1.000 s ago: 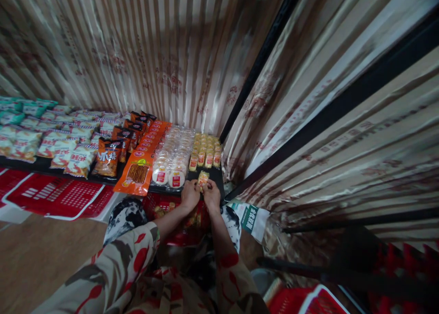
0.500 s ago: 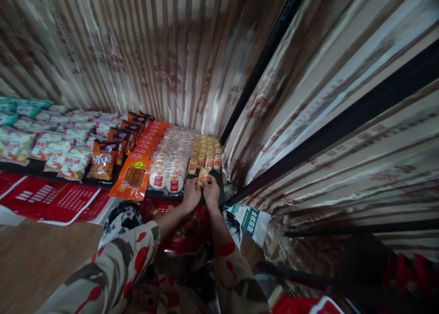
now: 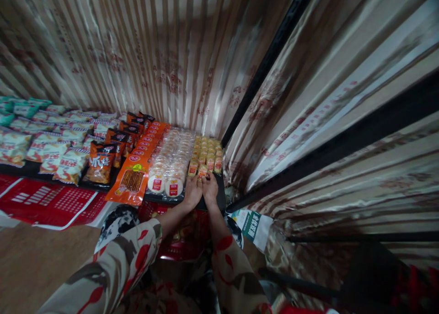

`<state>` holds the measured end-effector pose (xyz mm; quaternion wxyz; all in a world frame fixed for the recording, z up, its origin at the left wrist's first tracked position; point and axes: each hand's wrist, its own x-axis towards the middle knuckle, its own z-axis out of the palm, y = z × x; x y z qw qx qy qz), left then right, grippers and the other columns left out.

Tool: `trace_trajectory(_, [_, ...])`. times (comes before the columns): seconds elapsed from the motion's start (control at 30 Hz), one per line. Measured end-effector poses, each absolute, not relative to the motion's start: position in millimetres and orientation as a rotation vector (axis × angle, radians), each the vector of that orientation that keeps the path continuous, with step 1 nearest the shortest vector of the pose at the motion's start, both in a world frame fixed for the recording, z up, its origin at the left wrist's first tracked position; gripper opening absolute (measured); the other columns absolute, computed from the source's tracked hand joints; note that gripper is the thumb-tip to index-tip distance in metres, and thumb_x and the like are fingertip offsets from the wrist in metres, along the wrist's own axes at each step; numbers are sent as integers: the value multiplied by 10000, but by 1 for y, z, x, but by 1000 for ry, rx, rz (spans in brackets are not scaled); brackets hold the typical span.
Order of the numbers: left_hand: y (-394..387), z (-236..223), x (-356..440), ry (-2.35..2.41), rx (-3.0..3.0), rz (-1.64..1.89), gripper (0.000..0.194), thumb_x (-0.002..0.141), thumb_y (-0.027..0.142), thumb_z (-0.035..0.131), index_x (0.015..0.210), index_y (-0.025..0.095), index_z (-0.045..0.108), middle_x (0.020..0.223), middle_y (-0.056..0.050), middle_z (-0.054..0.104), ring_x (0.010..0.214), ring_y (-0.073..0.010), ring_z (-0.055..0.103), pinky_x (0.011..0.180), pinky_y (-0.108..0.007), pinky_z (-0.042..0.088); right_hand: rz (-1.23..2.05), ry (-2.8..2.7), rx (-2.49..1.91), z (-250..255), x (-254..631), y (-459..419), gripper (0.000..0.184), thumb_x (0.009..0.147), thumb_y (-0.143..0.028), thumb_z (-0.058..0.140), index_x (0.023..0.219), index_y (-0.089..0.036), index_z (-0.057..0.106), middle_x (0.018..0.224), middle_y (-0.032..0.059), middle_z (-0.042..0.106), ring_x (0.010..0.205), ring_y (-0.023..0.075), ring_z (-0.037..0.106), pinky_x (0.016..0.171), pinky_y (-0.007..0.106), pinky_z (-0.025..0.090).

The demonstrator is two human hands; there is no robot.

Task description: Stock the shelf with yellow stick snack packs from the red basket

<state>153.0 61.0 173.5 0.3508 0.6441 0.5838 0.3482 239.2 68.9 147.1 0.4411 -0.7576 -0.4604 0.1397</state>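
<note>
"Yellow packet [image 3: 202, 171], held where?"
"Near the black shelf [image 3: 220, 184]'s front right corner, pinched by left hand [image 3: 192, 193] and right hand [image 3: 210, 190] together, seemingly for steadiness"
"Beyond it?"
"Matching packets [image 3: 207, 150] in rows, labels forward, seemingly for easy reading"

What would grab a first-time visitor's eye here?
Probably the bright-orange flat packets, overlapping along the black shelf, left of round white snacks in clear wrap. Next, the left hand and right hand, together pinching a small yellow wrapped packet before rows of similar ones. Behind the shelf hangs a pleated beige-and-brown curtain.
</note>
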Motion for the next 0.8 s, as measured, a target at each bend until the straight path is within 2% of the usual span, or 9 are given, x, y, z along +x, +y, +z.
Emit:
trace_trajectory(0.3, [66,180,154,1551,1638,844,346,872,161,374,1141,74,574,1096,-151,550,1016,-193,554,971,-309,424,371,-1116,-1867,146,235,72,292,770,-204,495,1035,-162,609,979,83,595,688,136,597,715,269,482])
trace_trajectory(0.5, [66,180,154,1552,1647,866,329,864,171,377,1104,124,597,1065,-115,560,976,-185,565,930,-311,451,380,-1046,-1774,143,232,73,240,749,-221,514,981,-170,549,960,71,585,731,141,579,706,271,494])
trace_trajectory(0.8, [72,168,156,1528,1700,854,363,882,228,366,1135,105,596,1117,-136,557,1016,-213,558,931,-323,448,357,-1095,-1852,146,231,76,170,750,-208,512,915,-186,544,909,59,571,713,147,563,693,272,474])
